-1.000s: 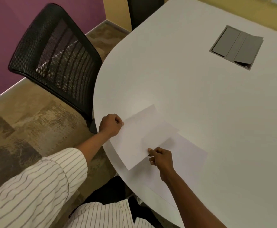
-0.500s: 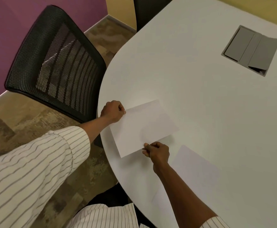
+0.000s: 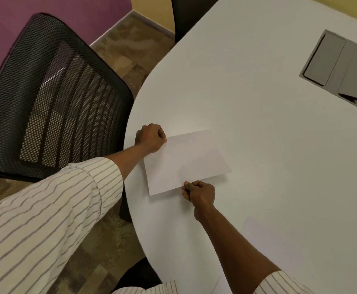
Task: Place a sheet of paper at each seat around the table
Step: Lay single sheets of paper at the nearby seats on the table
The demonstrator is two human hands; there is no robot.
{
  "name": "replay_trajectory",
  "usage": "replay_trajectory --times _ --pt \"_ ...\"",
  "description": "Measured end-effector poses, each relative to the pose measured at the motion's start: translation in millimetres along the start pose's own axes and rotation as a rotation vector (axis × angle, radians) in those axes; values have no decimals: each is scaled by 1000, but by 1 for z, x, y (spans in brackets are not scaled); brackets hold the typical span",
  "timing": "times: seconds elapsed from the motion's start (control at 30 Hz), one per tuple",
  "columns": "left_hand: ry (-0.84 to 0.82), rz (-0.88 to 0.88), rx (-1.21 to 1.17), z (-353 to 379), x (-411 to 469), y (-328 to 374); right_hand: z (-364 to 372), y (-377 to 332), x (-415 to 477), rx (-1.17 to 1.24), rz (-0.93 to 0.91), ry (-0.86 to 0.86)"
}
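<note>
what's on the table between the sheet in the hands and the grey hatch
Nothing: in the head view, the white table is bare between the held sheet and the grey hatch.

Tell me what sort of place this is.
Most likely an office meeting room: a large white rounded conference table with a grey flip-lid cable box set into its top, and a black mesh-backed office chair pulled up to its edge on patterned carpet.

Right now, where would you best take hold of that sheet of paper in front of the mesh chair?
By its edges, as both hands do. The sheet of paper is thin and limp, so a single pinch would probably let it droop. The left hand pinches the far-left corner from the chair side; the right hand pinches the near long edge from the person's side.
</note>
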State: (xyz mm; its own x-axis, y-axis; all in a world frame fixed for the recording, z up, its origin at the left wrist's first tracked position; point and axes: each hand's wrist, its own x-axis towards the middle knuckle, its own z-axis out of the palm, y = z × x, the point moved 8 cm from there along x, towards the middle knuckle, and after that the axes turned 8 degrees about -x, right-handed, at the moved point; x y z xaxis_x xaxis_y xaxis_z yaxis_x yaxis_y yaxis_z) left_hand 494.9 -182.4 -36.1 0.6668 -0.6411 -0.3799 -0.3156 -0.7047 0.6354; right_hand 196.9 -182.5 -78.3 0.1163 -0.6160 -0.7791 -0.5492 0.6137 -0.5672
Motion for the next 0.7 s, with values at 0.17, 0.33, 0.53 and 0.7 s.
replay_trajectory --times 0.17,0.33,0.53,0.7 --pt "-9 4 16 0 35 4 13 -14 20 -41 51 34" --pt "-28 31 60 2 63 12 28 -27 29 24 150 27" --pt "-52 64 102 11 87 21 37 -25 45 36 223 32" --pt "-57 120 175 14 101 28 39 -22 56 21 248 27"
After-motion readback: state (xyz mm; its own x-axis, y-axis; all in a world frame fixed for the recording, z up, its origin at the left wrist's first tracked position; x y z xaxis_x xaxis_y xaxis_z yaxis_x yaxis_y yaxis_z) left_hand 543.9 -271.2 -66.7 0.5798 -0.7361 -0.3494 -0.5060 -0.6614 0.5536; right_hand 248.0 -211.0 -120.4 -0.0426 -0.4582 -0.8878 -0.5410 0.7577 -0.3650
